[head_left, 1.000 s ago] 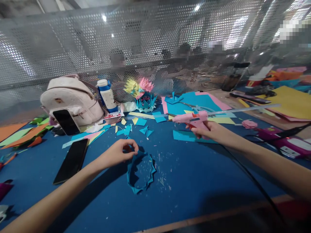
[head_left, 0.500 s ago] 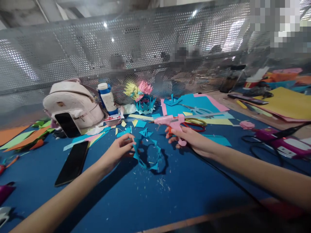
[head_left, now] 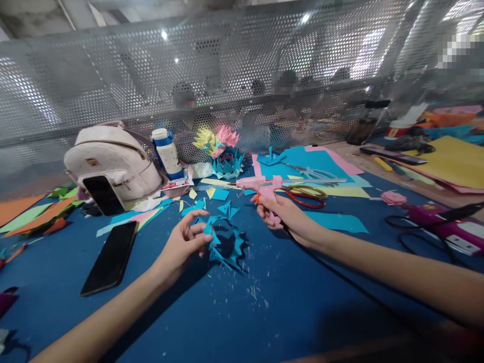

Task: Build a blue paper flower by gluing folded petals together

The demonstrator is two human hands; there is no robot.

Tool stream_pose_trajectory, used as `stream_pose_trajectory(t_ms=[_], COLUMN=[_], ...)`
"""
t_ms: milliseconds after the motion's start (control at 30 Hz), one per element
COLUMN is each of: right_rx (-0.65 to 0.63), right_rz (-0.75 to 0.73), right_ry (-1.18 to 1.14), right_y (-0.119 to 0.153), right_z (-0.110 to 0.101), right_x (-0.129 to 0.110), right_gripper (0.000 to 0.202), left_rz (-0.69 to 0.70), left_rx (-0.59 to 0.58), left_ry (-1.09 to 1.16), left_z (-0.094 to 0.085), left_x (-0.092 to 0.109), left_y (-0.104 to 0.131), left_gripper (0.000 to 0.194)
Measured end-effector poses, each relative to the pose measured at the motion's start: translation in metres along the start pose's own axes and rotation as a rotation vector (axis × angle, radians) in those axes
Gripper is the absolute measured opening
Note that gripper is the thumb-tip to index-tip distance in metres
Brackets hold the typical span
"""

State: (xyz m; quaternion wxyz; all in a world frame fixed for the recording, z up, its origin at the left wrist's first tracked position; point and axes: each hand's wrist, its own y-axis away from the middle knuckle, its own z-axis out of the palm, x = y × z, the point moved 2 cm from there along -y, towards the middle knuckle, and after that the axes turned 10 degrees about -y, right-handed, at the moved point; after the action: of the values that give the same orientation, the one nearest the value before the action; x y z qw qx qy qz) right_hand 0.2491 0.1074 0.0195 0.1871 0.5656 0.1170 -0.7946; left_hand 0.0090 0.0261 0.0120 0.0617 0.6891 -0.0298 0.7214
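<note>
A ring of spiky blue folded paper (head_left: 237, 247) is pinched at its left side between the thumb and fingers of my left hand (head_left: 189, 236). My right hand (head_left: 285, 216) is wrapped around the handle of a pink hot glue gun (head_left: 260, 184), whose nozzle points left, above and beyond the ring. A clear glue stick (head_left: 321, 180) sticks out of the gun's back, and a black cord runs from its handle toward me. Small blue paper pieces (head_left: 228, 209) lie just past the ring. Behind them stand folded paper flowers in yellow, pink and blue (head_left: 227, 164).
Beyond the glue gun lie red-and-yellow-handled scissors (head_left: 308, 195), grey scissors (head_left: 317, 173) and blue sheets (head_left: 336, 222). On the left are a phone (head_left: 110, 259), a white backpack (head_left: 109, 156) with another phone against it, and a bottle (head_left: 166, 154). A purple power strip (head_left: 446, 227) sits at right.
The paper ring has turned in my left hand, its spikes now tilted differently. My right hand with the glue gun has shifted slightly left. The view has moved a little.
</note>
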Motion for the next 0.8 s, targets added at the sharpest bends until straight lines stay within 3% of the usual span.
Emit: stream_pose_trajectory(t_ms=[100, 300, 400, 500, 667, 800], right_rx=[-0.008, -0.029, -0.037, -0.047, -0.088, -0.183], right_rz=[-0.032, -0.039, -0.019, -0.026, -0.02, -0.072], right_ry=[0.062, 0.17, 0.168, 0.163, 0.21, 0.303], right_y=[-0.001, 0.001, 0.003, 0.004, 0.01, 0.019], right_z=[-0.001, -0.012, -0.016, -0.018, -0.02, -0.023], right_x=[0.003, 0.015, 0.018, 0.019, 0.021, 0.022], right_gripper=[0.04, 0.045, 0.046, 0.045, 0.047, 0.049], left_rz=[0.021, 0.044, 0.062, 0.202, 0.525, 0.569], left_rx=[-0.037, -0.197, -0.222, -0.21, -0.229, -0.07], left_ry=[-0.004, -0.11, -0.221, -0.419, -0.616, -0.654], left_z=[-0.004, -0.004, -0.004, -0.008, -0.014, -0.017], left_x=[-0.007, -0.02, -0.019, -0.014, -0.009, -0.007], left_y=[-0.001, 0.004, 0.007, 0.009, 0.015, 0.019], left_gripper=[0.06, 0.032, 0.021, 0.007, 0.016, 0.014])
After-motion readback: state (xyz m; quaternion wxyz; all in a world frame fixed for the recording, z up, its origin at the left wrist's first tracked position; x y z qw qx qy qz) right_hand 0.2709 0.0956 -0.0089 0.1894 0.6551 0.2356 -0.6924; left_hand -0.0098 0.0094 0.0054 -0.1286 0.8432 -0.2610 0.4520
